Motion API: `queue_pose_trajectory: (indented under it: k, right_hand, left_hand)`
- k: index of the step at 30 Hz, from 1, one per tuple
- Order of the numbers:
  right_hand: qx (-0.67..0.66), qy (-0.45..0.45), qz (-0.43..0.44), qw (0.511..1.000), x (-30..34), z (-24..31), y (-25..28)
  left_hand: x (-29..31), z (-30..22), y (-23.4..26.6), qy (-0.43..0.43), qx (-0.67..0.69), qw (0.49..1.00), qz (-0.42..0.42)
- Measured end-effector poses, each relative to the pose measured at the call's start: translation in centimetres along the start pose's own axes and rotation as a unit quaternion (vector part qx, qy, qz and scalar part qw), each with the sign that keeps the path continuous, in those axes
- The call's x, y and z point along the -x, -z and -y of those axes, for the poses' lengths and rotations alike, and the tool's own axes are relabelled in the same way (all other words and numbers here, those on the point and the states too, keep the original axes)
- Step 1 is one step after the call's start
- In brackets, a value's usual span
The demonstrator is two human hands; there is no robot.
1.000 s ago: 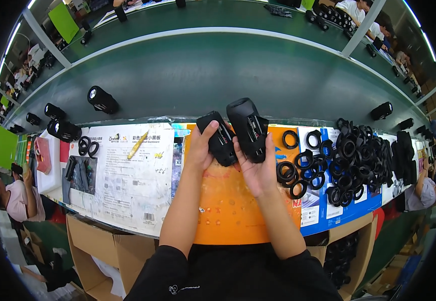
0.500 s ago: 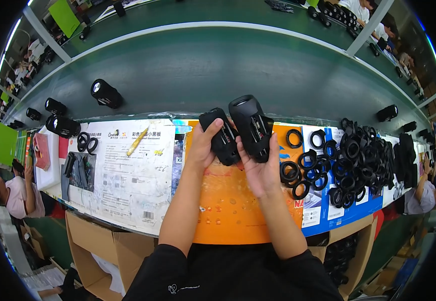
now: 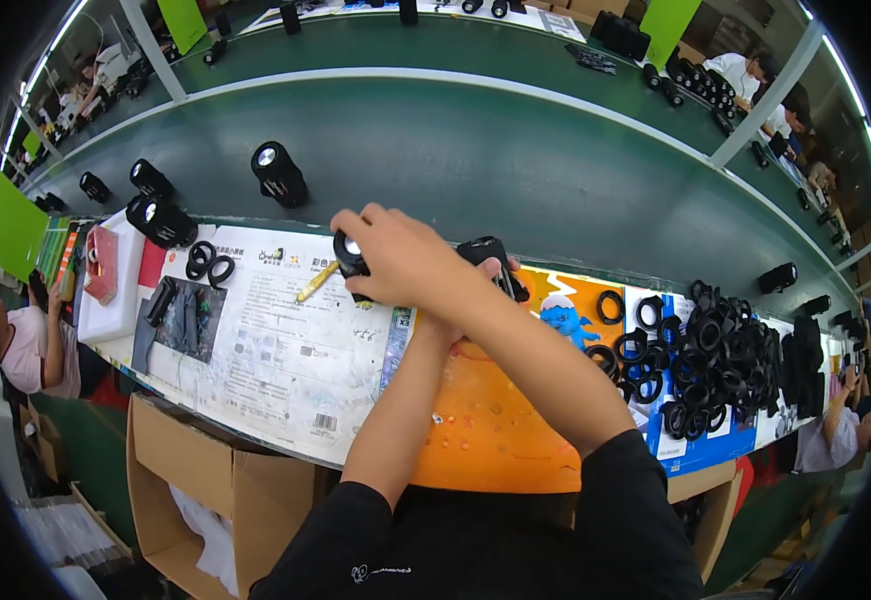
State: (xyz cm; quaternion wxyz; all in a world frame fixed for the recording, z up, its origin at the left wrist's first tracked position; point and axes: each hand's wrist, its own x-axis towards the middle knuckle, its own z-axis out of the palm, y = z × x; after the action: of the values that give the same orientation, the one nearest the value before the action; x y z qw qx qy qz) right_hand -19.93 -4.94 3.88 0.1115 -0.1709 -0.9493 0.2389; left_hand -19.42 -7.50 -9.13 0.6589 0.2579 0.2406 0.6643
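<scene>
My right forearm crosses over my left one above the bench. Out to the left, my right hand is closed on a black cylindrical speaker with a pale round end, most of it covered by the fingers. My left hand, partly hidden under the right forearm, grips another black speaker near the orange sheet's far edge. Below the right hand's speaker, a yellow pen-like tool lies on the white printed sheet.
A pile of black rings covers the right of the bench. Black speakers stand on the green surface beyond. Two loose rings lie at left, near a white foam block. An open cardboard box sits below the bench.
My right hand has swung left over my left arm, carrying a speaker. My left hand has moved right with the other speaker. The view has shifted a little.
</scene>
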Motion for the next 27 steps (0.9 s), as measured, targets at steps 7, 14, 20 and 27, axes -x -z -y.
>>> queue_pose_trajectory:
  k: [7,14,20,27]
  right_hand:
    - [-0.02,0.004,-0.015,1.0,2.2,-0.1,-0.4]
    - [-0.097,-0.135,-0.378,0.911,16.0,-4.8,1.1]
    - [-0.332,-0.283,-0.226,0.871,19.8,-6.9,-3.5]
    - [-0.095,-0.165,-0.311,0.931,19.7,-7.0,-5.6]
  left_hand:
    - [-0.6,0.4,1.2,-0.032,0.043,0.998,-0.017]
    - [-0.2,-0.1,0.9,-0.054,0.053,0.997,-0.026]
    - [-0.2,0.2,0.1,-0.073,0.063,0.995,-0.026]
    - [0.2,0.3,-1.0,-0.168,0.046,0.981,-0.085]
